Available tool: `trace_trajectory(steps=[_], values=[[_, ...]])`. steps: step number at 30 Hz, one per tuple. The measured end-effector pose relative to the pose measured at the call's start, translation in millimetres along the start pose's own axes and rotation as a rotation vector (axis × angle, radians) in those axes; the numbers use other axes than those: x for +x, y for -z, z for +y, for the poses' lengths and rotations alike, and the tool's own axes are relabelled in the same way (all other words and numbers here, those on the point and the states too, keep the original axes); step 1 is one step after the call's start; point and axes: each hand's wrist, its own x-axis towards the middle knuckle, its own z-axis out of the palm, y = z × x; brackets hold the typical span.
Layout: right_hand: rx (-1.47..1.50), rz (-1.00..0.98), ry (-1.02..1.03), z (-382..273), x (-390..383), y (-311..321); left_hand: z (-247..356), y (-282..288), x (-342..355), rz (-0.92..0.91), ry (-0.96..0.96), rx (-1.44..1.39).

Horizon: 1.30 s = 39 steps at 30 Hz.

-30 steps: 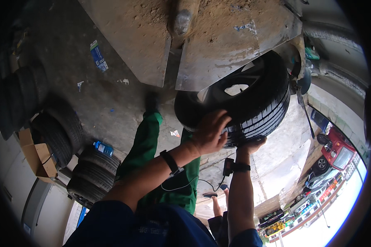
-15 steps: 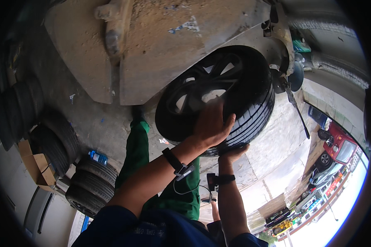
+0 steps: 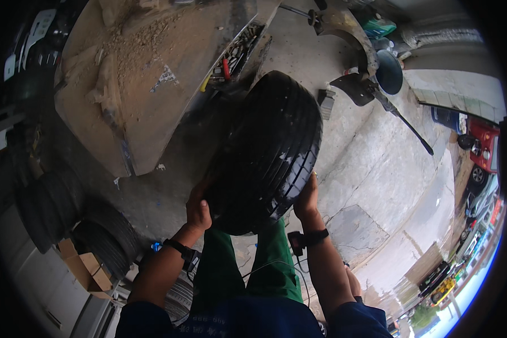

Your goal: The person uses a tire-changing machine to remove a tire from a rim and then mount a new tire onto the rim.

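Note:
A black car wheel [image 3: 273, 146] stands tilted in front of me, its grooved tread turned up and to the right. Wet-looking patches shine on the lower tread. Its spoked side faces left and is lost in shadow. My left hand [image 3: 198, 209] grips the wheel at its lower left, thumb up and the other fingers hidden behind it. On the opposite side, my right hand [image 3: 307, 196] presses against the tread edge, fingers partly hidden. Each wrist carries a strapped black device with a cable.
A dirt-covered metal platform [image 3: 146, 84] fills the upper left, with a tray of tools [image 3: 236, 53] by its edge. At the right, a lever arm [image 3: 403, 118] juts out over the floor. Several stacked tyres [image 3: 48, 205] and an open cardboard box [image 3: 87, 267] stand at the left.
The wheel has swung left and turned, so its tread now faces me instead of the spokes. My left hand has moved from the wheel's face to its left side.

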Motion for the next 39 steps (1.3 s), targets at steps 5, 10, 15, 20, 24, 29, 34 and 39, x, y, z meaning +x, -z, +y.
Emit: trace_trajectory(steps=[5,10,15,20,24,29,34,39], values=[[-0.501,-0.108,0.083,52.2,23.7,9.1,-32.0,61.9,-62.4,-0.293,0.232,0.091],[-0.845,-0.153,0.172,111.3,-28.9,-40.9,-32.7,149.8,-40.5,-0.048,0.997,-0.719],[-0.942,-0.195,0.056,171.6,-79.8,-25.5,58.7,123.0,86.4,-0.389,0.935,0.020],[-0.224,-0.248,-0.440,166.4,-109.3,5.9,48.6,123.1,60.4,-0.712,0.790,0.072],[0.126,-0.146,-0.566,148.7,-77.8,11.8,49.1,98.6,57.3,-0.641,0.971,0.083],[-0.908,-0.188,-0.042,166.8,-35.0,36.7,19.0,60.2,78.2,-0.647,0.869,-0.045],[-0.327,0.020,-0.271,188.7,-36.6,52.6,15.6,41.0,113.5,-0.849,1.296,-0.040],[-0.316,-0.002,-0.421,198.9,-62.3,49.9,-19.6,40.4,108.6,-0.891,1.327,-0.135]])
